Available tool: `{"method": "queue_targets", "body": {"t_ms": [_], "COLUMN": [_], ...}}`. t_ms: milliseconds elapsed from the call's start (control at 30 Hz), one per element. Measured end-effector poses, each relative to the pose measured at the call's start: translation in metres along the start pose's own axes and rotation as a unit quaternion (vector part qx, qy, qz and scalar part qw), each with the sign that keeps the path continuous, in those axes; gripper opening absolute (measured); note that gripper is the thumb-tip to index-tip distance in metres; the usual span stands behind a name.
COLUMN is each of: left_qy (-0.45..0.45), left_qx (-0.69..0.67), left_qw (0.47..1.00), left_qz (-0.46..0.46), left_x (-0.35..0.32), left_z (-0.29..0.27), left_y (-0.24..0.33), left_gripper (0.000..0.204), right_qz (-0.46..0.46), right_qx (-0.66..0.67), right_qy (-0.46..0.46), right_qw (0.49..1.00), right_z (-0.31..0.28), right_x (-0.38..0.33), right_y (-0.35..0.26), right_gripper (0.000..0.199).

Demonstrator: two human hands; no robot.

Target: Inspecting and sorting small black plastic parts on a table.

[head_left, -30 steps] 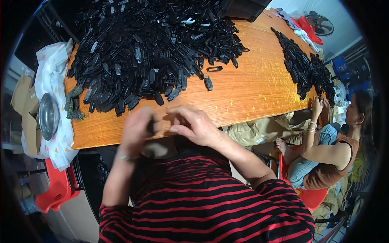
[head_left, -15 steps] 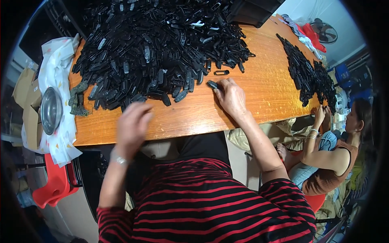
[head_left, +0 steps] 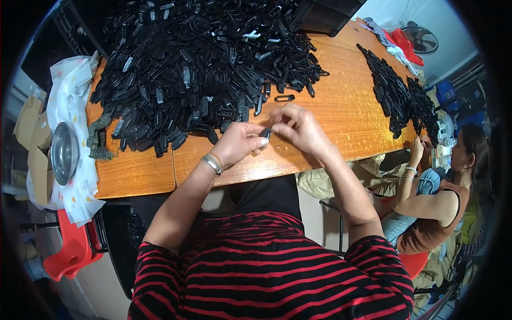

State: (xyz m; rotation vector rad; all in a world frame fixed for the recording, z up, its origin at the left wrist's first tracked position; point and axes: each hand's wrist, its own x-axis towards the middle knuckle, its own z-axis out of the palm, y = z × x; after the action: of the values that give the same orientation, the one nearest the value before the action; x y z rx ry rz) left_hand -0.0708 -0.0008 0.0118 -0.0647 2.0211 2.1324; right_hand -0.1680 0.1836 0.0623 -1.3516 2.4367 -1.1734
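Small black piece [head_left: 266,133] sits pinched between thumb and fingers of the left hand [head_left: 237,143], above the table [head_left: 341,109]; fingers of the right hand [head_left: 306,132] curl close beside it, whether gripping I cannot tell. A light, steady pinch should give good control.

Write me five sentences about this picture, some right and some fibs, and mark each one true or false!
1. The left hand holds a small black piece. True.
2. The right hand is far from the left one. False: the right hand is close beside it.
3. The big pile is on the floor. False: the big pile of black pieces lies on the wooden table.
4. Another person sits at the right. True.
5. The striped shirt is blue and white. False: the striped shirt is red and black.
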Motion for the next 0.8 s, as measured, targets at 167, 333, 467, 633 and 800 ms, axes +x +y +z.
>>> {"method": "queue_targets", "body": {"t_ms": [167, 333, 467, 633, 800], "left_qy": [0.088, 0.090, 0.123, 0.159, 0.133], "left_qx": [-0.053, -0.051, -0.083, -0.006, -0.099], "left_qw": [0.992, 0.989, 0.984, 0.964, 0.974], "left_qz": [0.072, 0.106, 0.099, 0.211, 0.152], "left_x": [-0.005, -0.008, -0.010, -0.005, -0.010], "left_z": [0.009, 0.014, 0.011, 0.014, 0.013], "left_y": [-0.012, -0.017, -0.019, -0.029, -0.022], "left_gripper": [0.022, 0.020, 0.024, 0.025, 0.026], "right_qz": [0.015, 0.043, 0.081, 0.075, 0.053], "right_qx": [-0.299, -0.360, -0.226, -0.201, -0.275], "right_qy": [0.102, 0.076, 0.107, 0.111, 0.125], "right_qw": [0.949, 0.929, 0.965, 0.970, 0.952], "right_z": [0.007, 0.009, 0.006, 0.020, 0.022], "right_x": [0.026, 0.024, 0.013, -0.016, -0.027], "right_y": [0.035, 0.062, 0.034, 0.014, 0.010], "right_gripper": [0.023, 0.023, 0.019, 0.012, 0.013]}}
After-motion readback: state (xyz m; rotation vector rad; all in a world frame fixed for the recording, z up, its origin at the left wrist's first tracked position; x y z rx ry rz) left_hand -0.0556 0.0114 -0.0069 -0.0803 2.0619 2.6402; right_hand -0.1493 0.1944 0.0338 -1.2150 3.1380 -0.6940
